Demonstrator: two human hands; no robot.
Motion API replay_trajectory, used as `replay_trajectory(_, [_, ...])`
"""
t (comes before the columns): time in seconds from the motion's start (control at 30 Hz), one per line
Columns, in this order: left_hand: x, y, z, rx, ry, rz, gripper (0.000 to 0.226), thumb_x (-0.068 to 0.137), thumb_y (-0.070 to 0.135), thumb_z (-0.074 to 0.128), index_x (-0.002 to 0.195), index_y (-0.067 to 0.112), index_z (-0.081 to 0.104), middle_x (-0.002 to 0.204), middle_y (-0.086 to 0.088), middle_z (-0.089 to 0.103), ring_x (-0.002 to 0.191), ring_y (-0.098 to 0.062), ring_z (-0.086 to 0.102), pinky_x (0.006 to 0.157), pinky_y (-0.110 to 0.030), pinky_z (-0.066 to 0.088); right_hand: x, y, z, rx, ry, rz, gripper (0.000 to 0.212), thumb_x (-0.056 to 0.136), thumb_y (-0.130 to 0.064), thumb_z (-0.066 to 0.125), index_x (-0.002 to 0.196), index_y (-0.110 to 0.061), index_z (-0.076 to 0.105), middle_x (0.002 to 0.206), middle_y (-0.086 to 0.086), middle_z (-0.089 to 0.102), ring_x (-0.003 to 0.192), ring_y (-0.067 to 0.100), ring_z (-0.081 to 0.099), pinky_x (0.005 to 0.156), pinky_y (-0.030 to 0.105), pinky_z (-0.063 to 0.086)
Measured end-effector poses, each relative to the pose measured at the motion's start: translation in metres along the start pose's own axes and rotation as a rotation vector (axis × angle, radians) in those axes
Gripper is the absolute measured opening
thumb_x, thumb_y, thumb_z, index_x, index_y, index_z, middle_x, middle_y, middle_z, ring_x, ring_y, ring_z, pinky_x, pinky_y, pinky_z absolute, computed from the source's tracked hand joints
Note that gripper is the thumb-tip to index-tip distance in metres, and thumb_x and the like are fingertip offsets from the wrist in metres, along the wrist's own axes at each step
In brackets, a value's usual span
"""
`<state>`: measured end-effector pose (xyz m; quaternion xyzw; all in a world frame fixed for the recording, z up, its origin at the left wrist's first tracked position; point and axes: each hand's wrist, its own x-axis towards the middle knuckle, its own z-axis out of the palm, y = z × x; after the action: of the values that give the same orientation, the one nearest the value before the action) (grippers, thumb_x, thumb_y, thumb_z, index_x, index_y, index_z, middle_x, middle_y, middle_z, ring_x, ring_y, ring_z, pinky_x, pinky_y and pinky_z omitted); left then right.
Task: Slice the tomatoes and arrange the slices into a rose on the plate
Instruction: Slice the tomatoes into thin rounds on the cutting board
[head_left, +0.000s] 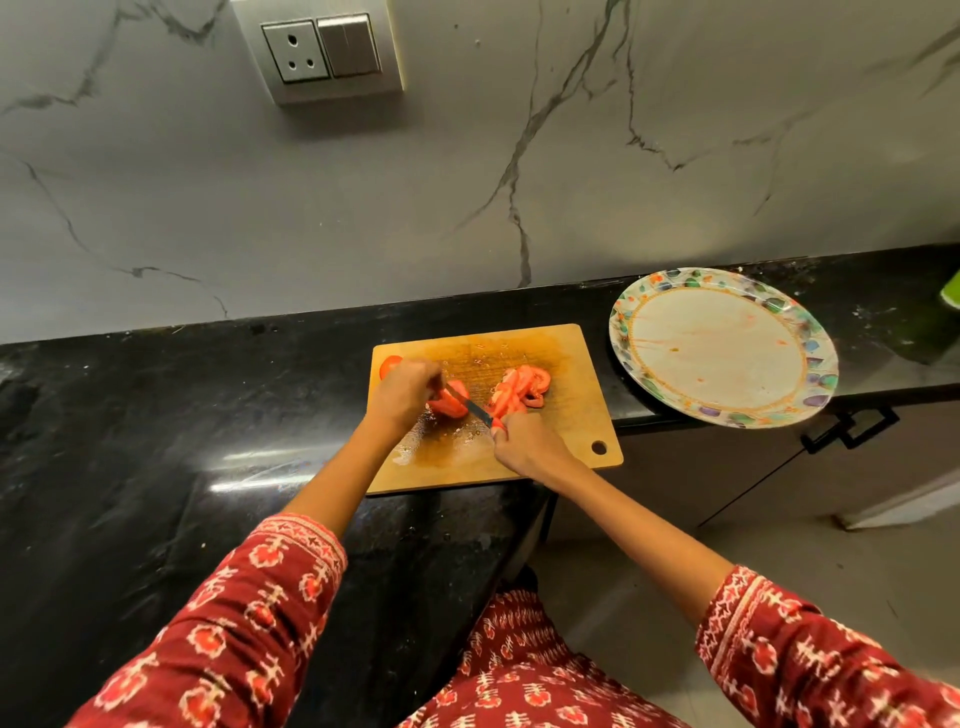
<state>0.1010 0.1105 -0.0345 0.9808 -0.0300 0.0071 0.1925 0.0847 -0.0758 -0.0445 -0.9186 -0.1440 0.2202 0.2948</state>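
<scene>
A wooden cutting board (566, 358) lies on the black counter. My left hand (402, 392) presses down on a red tomato piece (449, 402) near the board's middle. My right hand (524, 441) grips a knife (475, 408) with a red handle, and its dark blade rests across that tomato piece. A pile of cut tomato slices (522, 389) sits just right of the blade. Another tomato piece (388, 364) peeks out behind my left hand at the board's left edge. The round patterned plate (623, 332) stands to the right of the board, bare but for juice smears.
The black counter (156, 441) ends just right of the board, and the plate overhangs its edge above a cabinet with a black handle (852, 426). A marble wall with a socket and switch (322, 52) rises behind. A green object (951, 291) shows at the far right.
</scene>
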Motion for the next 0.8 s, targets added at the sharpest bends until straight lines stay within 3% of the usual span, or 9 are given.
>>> replay_trajectory(0.27, [-0.023,-0.005,-0.002,0.159,-0.003,0.135,0.018,0.087,0.006,0.059,0.102,0.001,0.067,0.102,-0.014,0.066,0.094,-0.028,0.061,0.073,-0.027,0.044,-0.008,0.001,0.023,0.01,0.045,-0.008,0.027,0.097,-0.022,0.041,0.092,-0.003,0.06,0.088,0.015,0.059,0.088,0.034,0.059,0.067,0.031,0.038])
replay_trajectory(0.47, [-0.028,-0.004,0.008,0.284,0.016,0.231,0.007,0.081,0.006,0.065,0.077,0.003,0.07,0.07,-0.013,0.066,0.06,-0.028,0.061,0.044,-0.031,0.049,-0.012,-0.001,0.026,-0.022,0.065,-0.047,0.026,0.097,-0.022,0.041,0.095,-0.004,0.06,0.091,0.015,0.061,0.089,0.032,0.059,0.069,0.032,0.041])
replay_trajectory(0.63, [-0.023,-0.016,0.019,0.332,-0.015,0.242,0.014,0.087,0.012,0.059,0.09,0.002,0.068,0.084,-0.016,0.067,0.073,-0.03,0.062,0.057,-0.042,0.054,-0.017,-0.004,0.033,-0.038,0.125,-0.03,0.028,0.098,-0.021,0.039,0.104,-0.005,0.06,0.1,0.015,0.063,0.096,0.032,0.059,0.072,0.034,0.043])
replay_trajectory(0.8, [-0.024,-0.023,0.024,0.376,-0.043,0.32,0.011,0.073,-0.001,0.071,0.083,0.001,0.068,0.072,-0.016,0.063,0.059,-0.028,0.056,0.046,-0.035,0.05,-0.016,-0.01,0.034,-0.037,0.115,-0.014,0.026,0.098,-0.02,0.039,0.104,-0.006,0.06,0.102,0.014,0.064,0.097,0.032,0.06,0.071,0.034,0.042])
